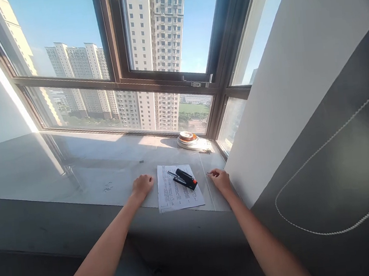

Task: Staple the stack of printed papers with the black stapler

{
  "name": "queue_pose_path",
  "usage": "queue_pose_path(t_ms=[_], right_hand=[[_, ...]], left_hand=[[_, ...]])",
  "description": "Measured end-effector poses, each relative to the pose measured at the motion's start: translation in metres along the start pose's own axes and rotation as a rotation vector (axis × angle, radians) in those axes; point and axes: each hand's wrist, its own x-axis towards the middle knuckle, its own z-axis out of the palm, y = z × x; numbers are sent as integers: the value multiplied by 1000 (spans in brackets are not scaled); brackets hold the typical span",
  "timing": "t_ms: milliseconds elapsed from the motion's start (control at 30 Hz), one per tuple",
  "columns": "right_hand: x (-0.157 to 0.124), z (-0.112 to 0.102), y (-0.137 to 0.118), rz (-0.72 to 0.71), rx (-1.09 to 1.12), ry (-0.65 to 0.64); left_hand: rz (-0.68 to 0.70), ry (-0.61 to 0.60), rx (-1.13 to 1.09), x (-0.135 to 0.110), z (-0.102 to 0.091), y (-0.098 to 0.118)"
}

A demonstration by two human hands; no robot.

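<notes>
A black stapler (185, 179) with a red spot at one end lies with its arms spread apart on a stack of printed paper (174, 198). Left of the paper, my left hand (142, 185) rests on the sill, curled into a fist, with nothing showing in it. To the paper's right, my right hand (220, 179) pinches a tiny dark piece, seemingly a short strip of staples (208, 173), between thumb and fingertips. Another small dark strip (141, 161) sits beyond my left hand. Several loose staples (108, 187) are scattered farther left.
A coiled roll of white and orange tape or cable (189, 141) lies near the window corner. The grey sill (85, 166) ends at a front edge close to me. A white wall (274, 80) rises at right, where a beaded blind chain (329, 233) hangs.
</notes>
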Motion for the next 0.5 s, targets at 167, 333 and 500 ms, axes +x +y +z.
queue_pose_path(t_ms=[167,333,500], right_hand=[[5,9,6,-4,-89,-4],[5,10,9,13,-55,21],[0,8,3,-79,-88,-23]], left_hand=[[-2,-26,56,-3,6,-1],[19,-16,45,-2,6,1],[32,23,16,-3,13,-3]])
